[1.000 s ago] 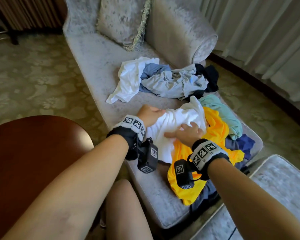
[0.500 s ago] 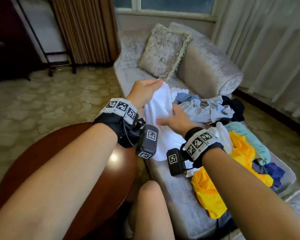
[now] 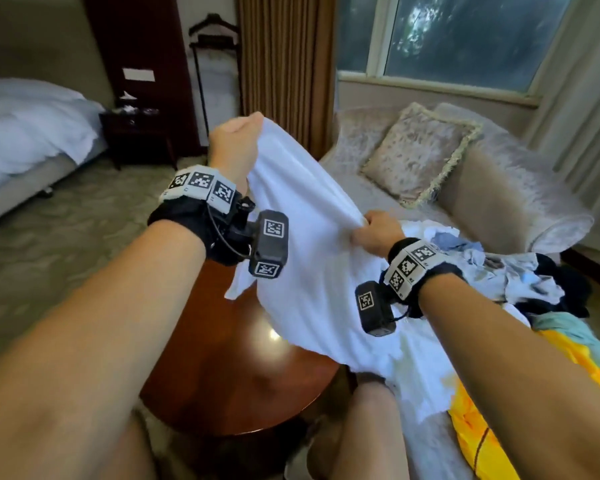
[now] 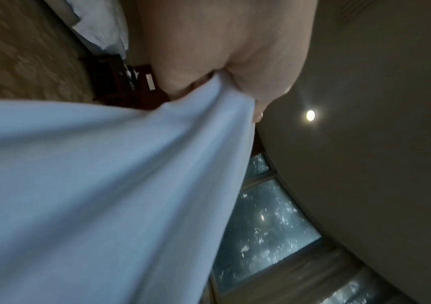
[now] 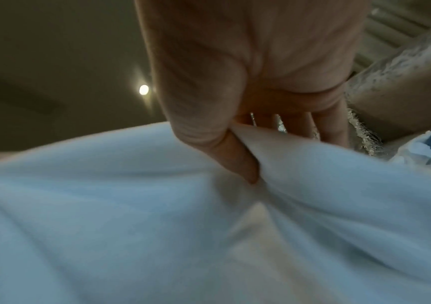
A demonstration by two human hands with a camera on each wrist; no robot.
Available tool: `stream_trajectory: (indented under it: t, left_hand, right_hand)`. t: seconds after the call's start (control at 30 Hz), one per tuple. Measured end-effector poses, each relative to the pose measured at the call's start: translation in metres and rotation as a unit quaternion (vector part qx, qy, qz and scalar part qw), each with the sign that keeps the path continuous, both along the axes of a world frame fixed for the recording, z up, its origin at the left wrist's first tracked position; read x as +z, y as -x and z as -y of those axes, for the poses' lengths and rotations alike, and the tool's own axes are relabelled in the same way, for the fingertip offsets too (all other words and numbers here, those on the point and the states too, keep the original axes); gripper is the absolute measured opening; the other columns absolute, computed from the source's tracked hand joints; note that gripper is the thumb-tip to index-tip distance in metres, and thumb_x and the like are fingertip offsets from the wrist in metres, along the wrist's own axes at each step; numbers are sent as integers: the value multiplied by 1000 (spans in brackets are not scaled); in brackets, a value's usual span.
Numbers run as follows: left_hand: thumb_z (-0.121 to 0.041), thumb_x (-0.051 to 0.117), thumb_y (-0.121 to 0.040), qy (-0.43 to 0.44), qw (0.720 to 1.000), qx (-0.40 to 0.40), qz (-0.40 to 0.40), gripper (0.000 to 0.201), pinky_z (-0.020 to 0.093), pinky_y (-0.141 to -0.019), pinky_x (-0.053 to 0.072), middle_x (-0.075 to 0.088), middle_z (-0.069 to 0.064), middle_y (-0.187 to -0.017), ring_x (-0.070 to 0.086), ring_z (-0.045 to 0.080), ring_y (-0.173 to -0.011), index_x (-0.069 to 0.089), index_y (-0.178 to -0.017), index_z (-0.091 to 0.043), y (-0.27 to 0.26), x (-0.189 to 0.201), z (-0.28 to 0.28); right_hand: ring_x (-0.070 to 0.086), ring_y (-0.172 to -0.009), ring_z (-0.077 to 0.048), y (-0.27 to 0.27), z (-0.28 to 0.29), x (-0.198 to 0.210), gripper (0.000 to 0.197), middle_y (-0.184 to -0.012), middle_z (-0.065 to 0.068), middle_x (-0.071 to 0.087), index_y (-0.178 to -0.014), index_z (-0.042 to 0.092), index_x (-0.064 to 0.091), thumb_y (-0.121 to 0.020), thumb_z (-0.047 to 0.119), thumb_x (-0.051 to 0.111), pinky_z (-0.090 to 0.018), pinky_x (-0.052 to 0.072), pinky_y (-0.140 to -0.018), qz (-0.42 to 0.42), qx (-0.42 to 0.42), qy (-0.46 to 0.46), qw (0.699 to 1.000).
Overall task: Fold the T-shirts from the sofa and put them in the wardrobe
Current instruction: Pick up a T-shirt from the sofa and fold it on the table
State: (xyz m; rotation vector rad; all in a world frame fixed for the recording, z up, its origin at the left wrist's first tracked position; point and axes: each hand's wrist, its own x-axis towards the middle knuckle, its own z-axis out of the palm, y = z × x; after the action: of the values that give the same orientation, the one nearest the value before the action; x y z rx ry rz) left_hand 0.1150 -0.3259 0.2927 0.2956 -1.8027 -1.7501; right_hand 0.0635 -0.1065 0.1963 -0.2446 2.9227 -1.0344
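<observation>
Fingers (image 4: 183, 82) of the left hand (image 3: 234, 147) are curled tight over a bunched edge of the white T-shirt (image 3: 312, 265), holding it high at about 11 o'clock in the head view. Those of the right hand (image 3: 376, 232) pinch another part of the same shirt between thumb and fingers, lower and toward 2 o'clock, so the cloth stretches in a slanted band between the two grips. Both wrist views confirm that each hand has fabric gathered in it, though which part of the shirt each holds, hem or shoulder, cannot be told.

Below the hands the shirt hangs loose: one corner dangles over the round wooden worktop (image 3: 222, 375) at 6 o'clock, and its lower edge trails onto the pile on the sofa (image 3: 378, 202).

As for progress, this looks like the very start. No folded shirt shows anywhere, and the wardrobe cannot be picked out with any certainty. The white one is only lifted and spread, not yet creased. At 3 to 4 o'clock a heap waits on the seat: a yellow garment (image 3: 478, 420), a pale green one (image 3: 568, 327), grey-blue cloth (image 3: 520, 282) and something dark (image 3: 568, 289). All of that seems still to be folded and carried off.
</observation>
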Motion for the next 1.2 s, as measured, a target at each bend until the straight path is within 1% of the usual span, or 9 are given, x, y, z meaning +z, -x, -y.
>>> stream_trajectory:
  t: [0.17, 0.27, 0.4, 0.57, 0.67, 0.8, 0.93, 1.07, 1.2]
  left_hand:
    - [-25, 59, -92, -53, 994, 91, -1, 23, 25, -62, 42, 52, 0, -71, 47, 18, -72, 59, -70, -19, -25, -9, 57]
    - [-19, 53, -98, -104, 992, 46, 46, 19, 24, -55, 52, 52, 5, -76, 53, 19, -70, 57, -80, -13, -38, -28, 74]
    - [-37, 76, -81, -40, 974, -78, 207, 77, 46, -94, 48, 49, 3, -127, 44, 23, -122, 34, -142, -15, -52, -57, 77]
    - [-49, 82, -56, 20, 895, -300, 331, 83, 57, -96, 43, 60, 2, -129, 56, 29, -119, 56, -129, -21, -59, -88, 59]
    - [-33, 91, -55, 134, 873, -296, 364, 60, 50, -94, 51, 72, 8, -107, 67, 30, -103, 71, -107, -12, -41, -123, 61]
    - [-12, 72, -85, 53, 933, -173, 311, 42, 48, -103, 44, 63, 20, -121, 59, 34, -114, 60, -121, 4, -18, -150, 74]
    - [-17, 49, -99, -84, 949, -210, 219, 30, 49, -102, 41, 59, 27, -120, 57, 38, -113, 59, -116, 7, -5, -130, 88]
    - [-24, 59, -94, -112, 932, -292, 183, 39, 36, -85, 54, 61, 22, -123, 63, 27, -104, 55, -126, -2, -10, -88, 88]
    - [-10, 73, -81, -19, 908, -349, 232, 51, 36, -76, 58, 69, 7, -118, 68, 23, -104, 58, -129, -16, -20, -59, 101]
  right_hand:
    - [64, -103, -34, -8, 33, -34, 56, -114, -16, 66, -113, 1, 64, -74, 41, 70, -38, 55, -79, 105, -12, -1, 994]
    - [64, -84, -31, -14, 57, -22, 39, -96, -15, 65, -109, 1, 60, -88, 34, 64, -36, 53, -68, 132, -8, 137, 982]
    - [62, -82, -30, -12, 91, 14, 30, -93, -18, 61, -119, -6, 57, -93, 8, 52, -39, 50, -72, 210, 15, 432, 877]
    - [56, -86, -22, -21, 121, 42, 20, -93, -13, 56, -98, 1, 53, -90, -8, 39, -29, 50, -82, 213, 101, 581, 779]
    - [62, -90, -13, -20, 129, 22, 30, -89, -1, 64, -116, 11, 48, -90, -5, 47, -39, 39, -108, 215, 131, 491, 834]
    - [35, -135, -17, -25, 124, -17, 89, -147, 10, 37, -152, 36, 24, -81, 9, 70, -45, 32, -106, 249, 152, 281, 914]
    - [60, -116, -19, -26, 125, -37, 79, -129, 5, 60, -136, 45, 43, -77, 7, 79, -46, 51, -93, 286, 272, 283, 874]
    - [70, -95, -22, -9, 137, -30, 37, -105, -6, 73, -109, 16, 68, -75, 11, 81, -43, 56, -87, 132, 133, 337, 923]
    - [71, -91, -29, 9, 143, 5, 16, -100, -15, 74, -101, 7, 70, -91, 18, 68, -45, 58, -82, 120, 94, 474, 868]
